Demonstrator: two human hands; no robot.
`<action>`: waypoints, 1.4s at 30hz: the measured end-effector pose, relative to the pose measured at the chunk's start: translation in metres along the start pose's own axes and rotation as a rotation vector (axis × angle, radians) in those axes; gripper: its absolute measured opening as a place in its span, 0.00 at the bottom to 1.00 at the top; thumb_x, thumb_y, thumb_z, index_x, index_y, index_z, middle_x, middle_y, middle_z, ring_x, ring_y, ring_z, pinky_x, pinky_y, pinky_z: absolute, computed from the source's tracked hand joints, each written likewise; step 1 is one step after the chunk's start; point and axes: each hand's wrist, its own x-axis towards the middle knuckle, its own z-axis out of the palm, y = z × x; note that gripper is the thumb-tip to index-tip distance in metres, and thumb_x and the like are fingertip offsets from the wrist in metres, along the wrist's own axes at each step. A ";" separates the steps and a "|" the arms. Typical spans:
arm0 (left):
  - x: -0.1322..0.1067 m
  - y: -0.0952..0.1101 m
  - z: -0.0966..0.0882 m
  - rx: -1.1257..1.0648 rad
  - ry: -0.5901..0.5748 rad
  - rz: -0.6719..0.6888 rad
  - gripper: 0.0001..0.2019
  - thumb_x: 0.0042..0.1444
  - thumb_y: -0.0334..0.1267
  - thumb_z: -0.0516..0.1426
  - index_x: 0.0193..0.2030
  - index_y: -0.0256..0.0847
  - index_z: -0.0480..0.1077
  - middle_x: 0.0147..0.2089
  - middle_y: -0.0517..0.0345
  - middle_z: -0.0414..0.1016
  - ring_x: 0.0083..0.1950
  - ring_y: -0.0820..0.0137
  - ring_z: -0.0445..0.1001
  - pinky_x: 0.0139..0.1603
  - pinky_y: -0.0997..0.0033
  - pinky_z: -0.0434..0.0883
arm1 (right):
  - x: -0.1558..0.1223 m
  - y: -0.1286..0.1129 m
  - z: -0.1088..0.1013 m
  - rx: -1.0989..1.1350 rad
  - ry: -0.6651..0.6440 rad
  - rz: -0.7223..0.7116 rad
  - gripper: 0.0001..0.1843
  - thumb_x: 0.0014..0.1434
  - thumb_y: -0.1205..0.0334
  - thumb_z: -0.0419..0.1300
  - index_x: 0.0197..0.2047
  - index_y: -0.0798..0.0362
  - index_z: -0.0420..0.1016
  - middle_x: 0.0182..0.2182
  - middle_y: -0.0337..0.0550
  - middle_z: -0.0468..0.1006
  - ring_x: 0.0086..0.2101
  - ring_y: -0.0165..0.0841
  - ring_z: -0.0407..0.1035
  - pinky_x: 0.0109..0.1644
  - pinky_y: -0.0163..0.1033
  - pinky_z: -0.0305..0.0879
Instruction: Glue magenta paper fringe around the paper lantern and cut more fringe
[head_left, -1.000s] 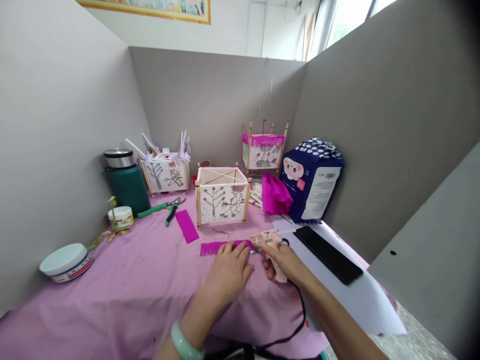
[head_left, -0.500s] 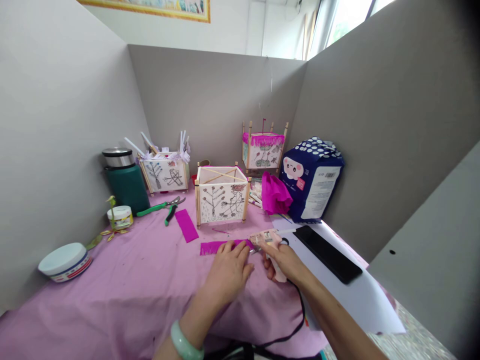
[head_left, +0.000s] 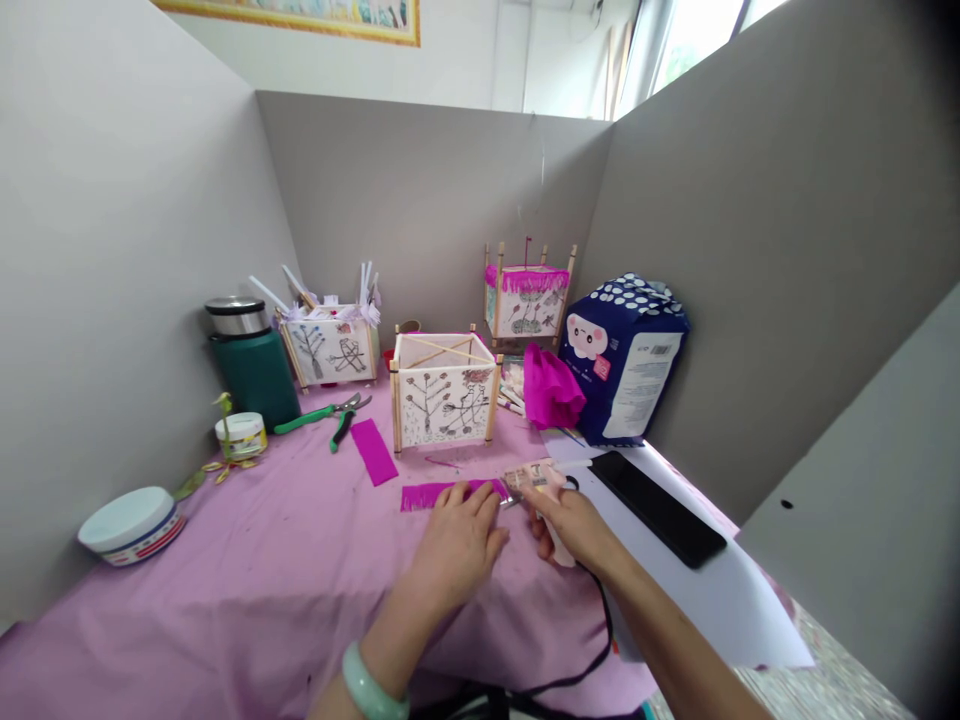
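My left hand (head_left: 457,545) lies on a fringed magenta paper strip (head_left: 431,494) on the pink cloth, fingers pressing it down. My right hand (head_left: 574,525) is closed round a pink-handled tool (head_left: 536,478), probably scissors, whose metal tip meets the strip's right end. A black cord (head_left: 600,630) runs from under that hand toward me. Just behind the strip stands a small paper lantern (head_left: 444,393) with bamboo posts and ink tree drawings.
A second magenta strip (head_left: 373,451), green pliers (head_left: 330,415), a green flask (head_left: 251,362), a small jar (head_left: 241,434) and a round tin (head_left: 132,523) sit left. Two more lanterns (head_left: 331,345) (head_left: 527,295), crumpled magenta paper (head_left: 551,388), a blue pack (head_left: 626,360) and a black phone (head_left: 658,508) on white paper lie behind and right.
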 end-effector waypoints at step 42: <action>-0.058 -0.043 -0.017 0.150 0.260 -0.195 0.16 0.60 0.36 0.52 0.51 0.32 0.71 0.53 0.43 0.74 0.53 0.56 0.69 0.54 0.51 0.67 | 0.012 -0.057 0.093 0.090 -0.335 -0.061 0.28 0.54 0.35 0.54 0.27 0.55 0.68 0.18 0.38 0.73 0.14 0.28 0.67 0.16 0.31 0.60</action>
